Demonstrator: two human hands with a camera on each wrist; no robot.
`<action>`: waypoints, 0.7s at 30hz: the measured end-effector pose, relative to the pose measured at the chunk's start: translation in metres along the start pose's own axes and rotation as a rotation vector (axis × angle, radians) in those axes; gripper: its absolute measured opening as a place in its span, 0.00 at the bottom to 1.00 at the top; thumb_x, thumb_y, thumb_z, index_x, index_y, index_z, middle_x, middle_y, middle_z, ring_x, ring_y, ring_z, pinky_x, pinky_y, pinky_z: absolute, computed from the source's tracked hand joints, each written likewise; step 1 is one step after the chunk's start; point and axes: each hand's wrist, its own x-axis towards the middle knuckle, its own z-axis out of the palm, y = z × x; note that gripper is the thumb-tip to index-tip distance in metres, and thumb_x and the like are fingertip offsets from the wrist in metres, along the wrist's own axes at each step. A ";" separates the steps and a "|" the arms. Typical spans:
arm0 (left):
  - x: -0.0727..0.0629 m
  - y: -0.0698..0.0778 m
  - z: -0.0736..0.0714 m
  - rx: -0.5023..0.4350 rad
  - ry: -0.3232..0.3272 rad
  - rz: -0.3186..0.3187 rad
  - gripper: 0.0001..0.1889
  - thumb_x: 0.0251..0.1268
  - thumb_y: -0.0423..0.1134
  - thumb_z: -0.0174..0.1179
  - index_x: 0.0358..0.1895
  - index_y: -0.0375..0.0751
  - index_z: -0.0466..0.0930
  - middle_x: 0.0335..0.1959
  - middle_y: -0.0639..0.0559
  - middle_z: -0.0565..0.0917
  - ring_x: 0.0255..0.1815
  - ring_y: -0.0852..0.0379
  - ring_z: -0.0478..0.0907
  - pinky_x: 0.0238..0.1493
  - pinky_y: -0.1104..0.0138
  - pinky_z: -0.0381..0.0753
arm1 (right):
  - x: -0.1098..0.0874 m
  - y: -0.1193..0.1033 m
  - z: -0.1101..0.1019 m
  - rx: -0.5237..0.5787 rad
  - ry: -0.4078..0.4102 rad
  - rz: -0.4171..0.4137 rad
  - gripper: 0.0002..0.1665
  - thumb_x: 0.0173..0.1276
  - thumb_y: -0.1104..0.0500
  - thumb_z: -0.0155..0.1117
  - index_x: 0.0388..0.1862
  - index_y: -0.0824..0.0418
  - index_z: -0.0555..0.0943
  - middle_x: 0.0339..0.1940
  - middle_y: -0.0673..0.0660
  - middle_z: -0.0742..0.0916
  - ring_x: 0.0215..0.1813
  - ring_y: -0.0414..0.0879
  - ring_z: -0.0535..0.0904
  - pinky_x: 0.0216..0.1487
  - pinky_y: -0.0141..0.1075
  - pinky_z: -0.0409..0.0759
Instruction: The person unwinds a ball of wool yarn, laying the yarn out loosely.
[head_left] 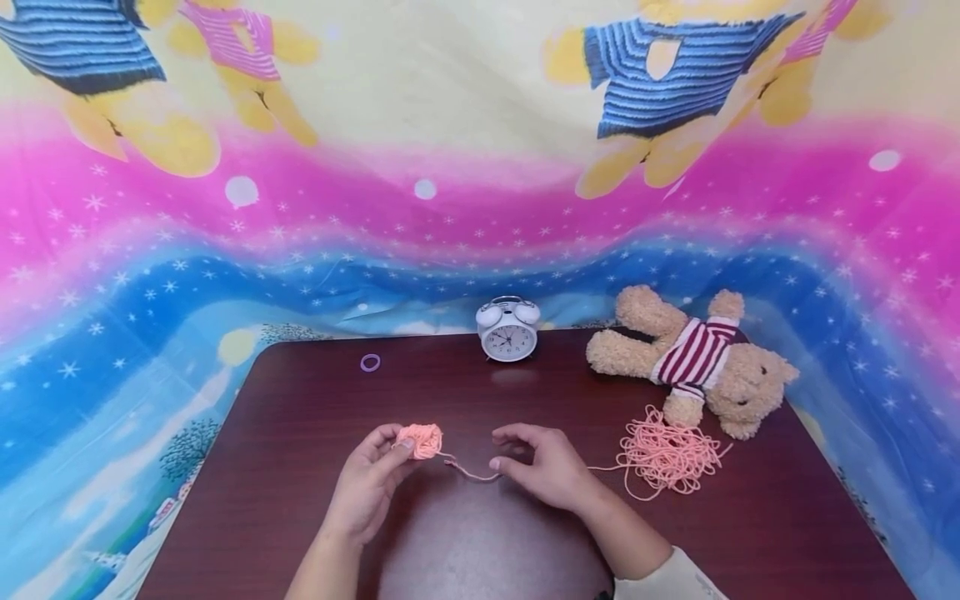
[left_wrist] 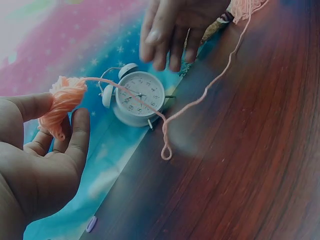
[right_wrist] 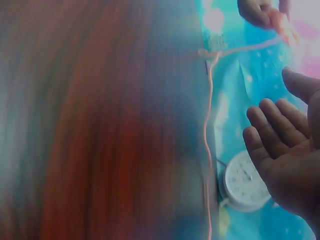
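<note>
My left hand (head_left: 367,479) pinches a small wound bundle of peach yarn (head_left: 426,441) between thumb and fingers, held up over the table. From the bundle a single yarn strand (left_wrist: 230,62) runs off to the right, with a small twisted loop hanging in it in the left wrist view. My right hand (head_left: 546,467) hovers to the right of the bundle, its fingers relaxed and apart, palm bare in the right wrist view. The strand passes by this hand toward a loose tangled heap of the same yarn (head_left: 670,454) on the table's right side.
A white twin-bell alarm clock (head_left: 509,337) stands at the back of the dark wooden table (head_left: 300,400). Left of it lies a purple ring (head_left: 371,362). A teddy bear (head_left: 693,358) in a striped shirt lies at the right, behind the yarn heap. Patterned cloth (head_left: 420,275) hangs around the table.
</note>
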 end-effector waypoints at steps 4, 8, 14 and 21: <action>0.000 -0.002 0.006 -0.003 -0.006 -0.011 0.14 0.71 0.28 0.62 0.53 0.30 0.70 0.46 0.45 0.81 0.47 0.54 0.83 0.57 0.59 0.85 | 0.005 -0.007 0.015 -0.002 -0.017 -0.009 0.22 0.66 0.54 0.77 0.57 0.58 0.86 0.51 0.50 0.90 0.51 0.50 0.89 0.54 0.45 0.87; 0.001 -0.005 0.012 -0.024 -0.012 -0.025 0.14 0.70 0.27 0.62 0.53 0.31 0.71 0.47 0.44 0.81 0.47 0.54 0.83 0.58 0.58 0.85 | 0.010 -0.015 0.025 0.020 -0.024 -0.023 0.21 0.66 0.54 0.77 0.56 0.59 0.86 0.49 0.51 0.91 0.49 0.50 0.89 0.51 0.48 0.88; 0.001 -0.008 0.018 -0.054 -0.034 -0.036 0.13 0.69 0.26 0.62 0.52 0.31 0.71 0.48 0.43 0.83 0.48 0.53 0.85 0.58 0.59 0.85 | 0.013 -0.022 0.033 0.032 -0.014 -0.054 0.15 0.66 0.56 0.77 0.51 0.53 0.88 0.43 0.45 0.91 0.44 0.39 0.88 0.48 0.49 0.89; 0.001 -0.010 0.019 -0.061 -0.034 -0.043 0.13 0.69 0.27 0.62 0.52 0.32 0.70 0.47 0.43 0.84 0.47 0.54 0.85 0.58 0.58 0.85 | 0.014 -0.025 0.036 0.030 0.015 -0.083 0.08 0.67 0.59 0.75 0.44 0.51 0.89 0.37 0.41 0.90 0.38 0.36 0.87 0.43 0.42 0.89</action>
